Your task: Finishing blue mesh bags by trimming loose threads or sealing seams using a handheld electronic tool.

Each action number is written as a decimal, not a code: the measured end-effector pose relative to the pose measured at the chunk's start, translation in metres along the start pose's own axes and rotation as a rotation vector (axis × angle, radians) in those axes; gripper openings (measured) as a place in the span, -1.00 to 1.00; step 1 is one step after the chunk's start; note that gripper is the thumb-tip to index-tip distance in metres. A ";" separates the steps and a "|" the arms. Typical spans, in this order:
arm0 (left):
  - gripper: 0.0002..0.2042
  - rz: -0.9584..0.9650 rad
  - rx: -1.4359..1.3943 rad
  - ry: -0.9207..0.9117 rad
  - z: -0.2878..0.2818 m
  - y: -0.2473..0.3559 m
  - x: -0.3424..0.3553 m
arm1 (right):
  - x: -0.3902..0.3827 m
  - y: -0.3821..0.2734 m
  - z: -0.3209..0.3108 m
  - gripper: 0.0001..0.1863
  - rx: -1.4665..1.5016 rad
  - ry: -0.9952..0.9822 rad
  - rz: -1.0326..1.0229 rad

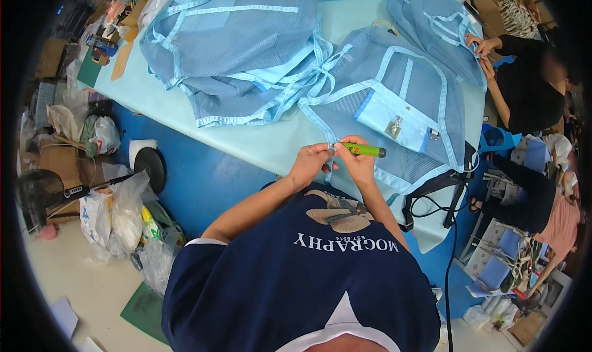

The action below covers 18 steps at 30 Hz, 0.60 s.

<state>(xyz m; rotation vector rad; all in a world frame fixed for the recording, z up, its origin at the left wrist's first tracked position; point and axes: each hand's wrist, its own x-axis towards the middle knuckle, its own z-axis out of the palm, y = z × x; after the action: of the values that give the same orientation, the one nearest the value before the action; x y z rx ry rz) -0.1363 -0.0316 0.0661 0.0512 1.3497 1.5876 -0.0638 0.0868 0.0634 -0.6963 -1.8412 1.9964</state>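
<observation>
Close in front of my chest, my left hand [311, 162] pinches a light blue fabric strap [322, 125] near the table's front edge. My right hand [356, 163] meets it there, and a green marker pen [364, 150] with a dark end sticks out of its fingers to the right. From my fingers the strap runs up to a blue mesh bag [425, 93] with light blue trim, lying flat on the table. A pale blue pocket [394, 121] with metal fittings sits on that bag. The exact spot between my fingertips is too small to make out.
A pile of similar mesh pieces [240, 50] lies on the pale green table [246, 148] to the left. A co-worker [524, 74] handles another mesh bag [431, 19] at the far right. A black cable [453, 259] hangs off the right edge. Plastic bags [126, 216] crowd the left floor.
</observation>
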 end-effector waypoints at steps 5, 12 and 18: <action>-0.82 0.009 0.021 -0.008 0.000 0.004 0.001 | 0.002 -0.005 0.000 -0.81 0.021 0.009 0.035; -0.82 0.006 -0.010 -0.015 -0.001 0.006 0.005 | 0.003 0.000 0.005 -0.83 0.185 0.048 0.041; -0.82 0.007 -0.038 0.000 -0.002 0.003 0.004 | 0.004 0.000 0.007 -0.82 0.146 0.069 0.054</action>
<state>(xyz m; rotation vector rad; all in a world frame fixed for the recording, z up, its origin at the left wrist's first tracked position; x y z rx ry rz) -0.1411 -0.0295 0.0656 0.0328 1.3201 1.6186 -0.0711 0.0837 0.0633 -0.7685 -1.6350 2.0883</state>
